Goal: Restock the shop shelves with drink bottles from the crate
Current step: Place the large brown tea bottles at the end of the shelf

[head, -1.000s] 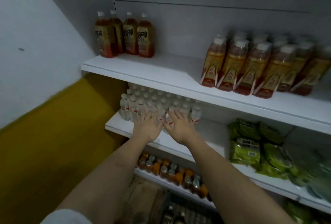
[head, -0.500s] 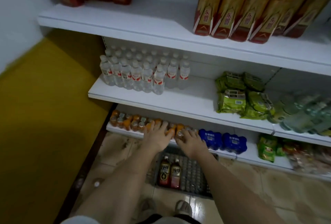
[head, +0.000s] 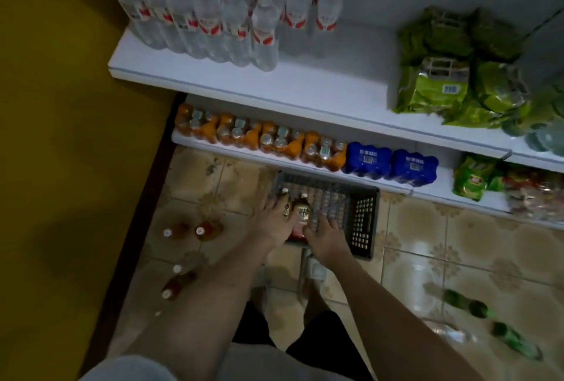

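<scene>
At frame centre, my left hand [head: 273, 222] and right hand [head: 325, 235] reach into the crate [head: 361, 216], each grip open around two tea bottles [head: 300, 211]; a loose grasp could topple them.

Two bare forearms run from the lower edge toward 12 o'clock, ending in the left hand [head: 271, 222] and right hand [head: 325, 238], neither wearing gloves, rings or a watch. At 7 o'clock a short pale grey sleeve [head: 128, 368] covers the left upper arm. Dark shorts [head: 317, 338] sit at 6 o'clock, with what may be sandals [head: 316, 271] on the feet; blur hides detail.
</scene>
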`<action>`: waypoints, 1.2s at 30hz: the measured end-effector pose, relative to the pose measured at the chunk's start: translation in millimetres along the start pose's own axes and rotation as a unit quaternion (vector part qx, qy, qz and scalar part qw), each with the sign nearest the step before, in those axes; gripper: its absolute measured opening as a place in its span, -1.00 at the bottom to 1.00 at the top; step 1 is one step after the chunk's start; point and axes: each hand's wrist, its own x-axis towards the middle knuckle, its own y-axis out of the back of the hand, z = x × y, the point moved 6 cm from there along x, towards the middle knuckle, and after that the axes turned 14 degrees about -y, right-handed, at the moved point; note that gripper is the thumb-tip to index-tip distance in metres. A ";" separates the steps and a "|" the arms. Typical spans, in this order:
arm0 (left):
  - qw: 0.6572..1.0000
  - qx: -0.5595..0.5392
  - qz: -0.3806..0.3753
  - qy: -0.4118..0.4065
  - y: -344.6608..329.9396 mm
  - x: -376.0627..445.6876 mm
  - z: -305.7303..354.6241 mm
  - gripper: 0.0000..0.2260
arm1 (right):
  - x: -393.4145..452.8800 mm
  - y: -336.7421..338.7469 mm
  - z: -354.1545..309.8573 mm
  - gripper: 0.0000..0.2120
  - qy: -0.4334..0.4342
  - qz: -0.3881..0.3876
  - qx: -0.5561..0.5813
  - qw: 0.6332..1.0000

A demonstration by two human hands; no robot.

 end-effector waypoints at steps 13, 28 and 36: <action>0.956 -0.268 0.005 0.121 -271.1 217.3 -125.7 -0.64 | 286.6 -165.7 120.3 -0.41 -0.104 -0.098 0.182 0.973; 0.898 -0.367 0.092 0.223 -416.1 357.7 -224.8 -0.43 | 489.9 -301.5 171.1 -0.45 -0.194 -0.164 0.366 0.895; 0.857 -0.455 0.023 0.243 -410.6 358.8 -200.4 -0.59 | 478.3 -271.9 189.2 -0.34 -0.177 -0.173 0.321 0.914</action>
